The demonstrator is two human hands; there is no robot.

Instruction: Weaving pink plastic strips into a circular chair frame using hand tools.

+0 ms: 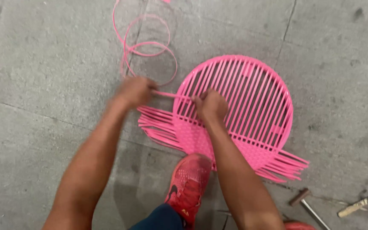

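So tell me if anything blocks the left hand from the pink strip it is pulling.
Nothing visible does. The left hand already grips the pink strip, which runs straight to the right hand on the round pink frame.

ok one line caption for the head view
Both hands, left and right, pull a pink strip across a round pink frame.

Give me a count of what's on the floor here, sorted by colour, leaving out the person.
Pink: 2, the round woven frame and the loose strip that both hands pull
Red: 1, the shoe
Wood-handled tools: 2, hammer and another tool
Total: 5
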